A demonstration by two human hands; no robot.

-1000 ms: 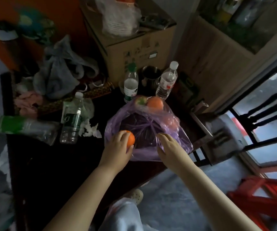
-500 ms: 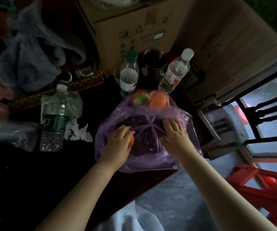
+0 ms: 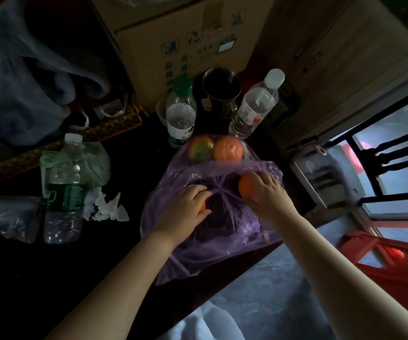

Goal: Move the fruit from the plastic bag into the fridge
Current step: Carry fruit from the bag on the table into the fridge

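Note:
A purple plastic bag (image 3: 225,244) lies open on the dark table (image 3: 50,271). My left hand (image 3: 185,207) sits inside the bag, closed around a small orange (image 3: 203,206) that shows only as a sliver under the fingers. My right hand (image 3: 266,192) grips a second orange (image 3: 245,186) at the bag's right side. At the bag's far rim, under the plastic, rest a red-green apple (image 3: 201,148) and another orange (image 3: 228,148). No fridge is in view.
Two upright water bottles (image 3: 181,111) (image 3: 255,106) and a dark metal mug (image 3: 221,92) stand behind the bag, before a cardboard box (image 3: 185,38). A third bottle (image 3: 63,190) and crumpled tissue (image 3: 107,207) lie left. A red plastic stool (image 3: 389,261) stands on the floor at right.
My view tilted closer to the table. My left hand went into the bag with its orange. My right hand reached forward into the bag and took hold of another orange.

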